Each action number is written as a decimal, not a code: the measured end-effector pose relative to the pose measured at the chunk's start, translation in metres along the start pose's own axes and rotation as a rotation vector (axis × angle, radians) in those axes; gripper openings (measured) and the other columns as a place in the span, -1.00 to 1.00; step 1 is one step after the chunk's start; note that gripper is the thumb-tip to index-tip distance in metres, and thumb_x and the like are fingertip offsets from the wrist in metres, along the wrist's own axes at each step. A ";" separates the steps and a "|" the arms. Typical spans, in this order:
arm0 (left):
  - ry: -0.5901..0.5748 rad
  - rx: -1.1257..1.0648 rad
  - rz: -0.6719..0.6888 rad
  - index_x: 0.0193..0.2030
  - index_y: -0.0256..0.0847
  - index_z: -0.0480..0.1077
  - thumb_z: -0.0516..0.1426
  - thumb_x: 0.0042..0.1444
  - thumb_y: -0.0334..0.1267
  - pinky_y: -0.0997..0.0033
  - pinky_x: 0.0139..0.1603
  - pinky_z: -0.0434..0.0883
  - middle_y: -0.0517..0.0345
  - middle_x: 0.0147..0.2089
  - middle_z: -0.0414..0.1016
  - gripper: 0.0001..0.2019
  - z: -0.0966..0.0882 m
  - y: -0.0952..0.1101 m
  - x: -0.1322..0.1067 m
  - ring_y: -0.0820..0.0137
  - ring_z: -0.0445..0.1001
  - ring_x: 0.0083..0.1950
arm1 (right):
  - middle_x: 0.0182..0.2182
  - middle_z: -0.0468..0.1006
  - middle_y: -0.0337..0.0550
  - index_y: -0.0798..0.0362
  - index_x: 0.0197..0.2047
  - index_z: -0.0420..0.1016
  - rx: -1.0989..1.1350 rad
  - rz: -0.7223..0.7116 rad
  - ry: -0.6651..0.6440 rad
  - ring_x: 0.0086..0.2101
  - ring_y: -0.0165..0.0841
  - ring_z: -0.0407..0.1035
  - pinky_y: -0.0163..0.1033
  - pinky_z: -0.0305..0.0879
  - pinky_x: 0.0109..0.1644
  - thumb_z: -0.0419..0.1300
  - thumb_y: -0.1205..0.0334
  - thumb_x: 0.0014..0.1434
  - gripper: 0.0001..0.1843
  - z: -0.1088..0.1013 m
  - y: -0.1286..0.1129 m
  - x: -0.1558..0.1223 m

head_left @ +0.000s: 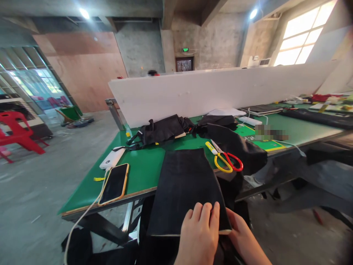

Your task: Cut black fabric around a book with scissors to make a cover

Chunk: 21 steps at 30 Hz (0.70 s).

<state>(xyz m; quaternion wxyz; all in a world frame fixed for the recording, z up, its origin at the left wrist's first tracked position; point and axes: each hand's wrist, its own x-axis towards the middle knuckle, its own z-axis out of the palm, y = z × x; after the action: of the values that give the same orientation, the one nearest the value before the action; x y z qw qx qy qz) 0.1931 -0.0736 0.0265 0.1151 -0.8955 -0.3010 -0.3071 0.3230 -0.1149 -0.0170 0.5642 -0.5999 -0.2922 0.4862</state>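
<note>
A flat black fabric panel (184, 187) hangs over the table's near edge toward me, with a thin pale strip along its lower rim. My left hand (199, 228) rests on top of its lower right part, fingers laid flat and close together. At the lower right corner, my right hand (242, 233) grips the panel's edge; some of its fingers are hidden beneath. Scissors (227, 162) with one yellow and one red handle lie just right of the panel. A small yellow-and-white tube-like item (211, 148) touches their blades.
On the green table (146, 165) are a phone (114, 184), a white power bank (111, 159) with a cable, and black fabric bundles (162, 130). A white partition (193, 95) stands behind. More black cloth (325, 173) hangs at right; a red chair (16, 132) stands left.
</note>
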 end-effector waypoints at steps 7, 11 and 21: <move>0.243 -0.092 -0.049 0.02 -0.24 0.38 0.04 0.14 -0.39 0.32 -0.20 0.35 0.08 -0.18 0.49 -0.70 -0.010 -0.010 -0.006 0.32 0.41 -0.19 | -0.35 0.55 -0.11 0.11 -0.21 0.52 0.056 -0.060 -0.274 -0.48 -0.37 0.36 -0.25 0.33 -0.35 0.32 0.06 -0.10 -0.61 0.001 -0.016 0.004; 0.307 -0.100 -0.055 -0.04 -0.27 0.40 0.07 0.14 -0.38 0.30 -0.10 0.28 0.12 -0.22 0.51 -0.75 -0.022 -0.024 -0.011 0.33 0.39 -0.17 | -0.40 0.54 -0.11 0.13 -0.28 0.52 0.072 -0.028 -0.302 -0.42 -0.35 0.39 -0.30 0.31 -0.36 0.33 -0.04 -0.11 -0.58 0.015 -0.017 0.001; 0.315 0.009 -0.232 0.05 -0.33 0.30 0.15 0.06 -0.47 0.30 -0.03 0.31 0.05 -0.20 0.49 -0.62 -0.047 -0.092 -0.047 0.34 0.40 -0.12 | -0.48 0.53 -0.13 0.14 -0.23 0.43 -0.156 -0.012 -0.490 -0.59 -0.40 0.37 -0.34 0.23 -0.52 0.10 -0.07 0.12 -0.60 0.086 -0.012 0.002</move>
<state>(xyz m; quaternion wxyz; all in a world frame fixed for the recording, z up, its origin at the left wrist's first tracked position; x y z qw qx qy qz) 0.0848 -0.0407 0.0361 0.1284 -0.7953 -0.3816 -0.4531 0.2473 -0.0771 0.0036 0.4313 -0.5043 -0.4605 0.5896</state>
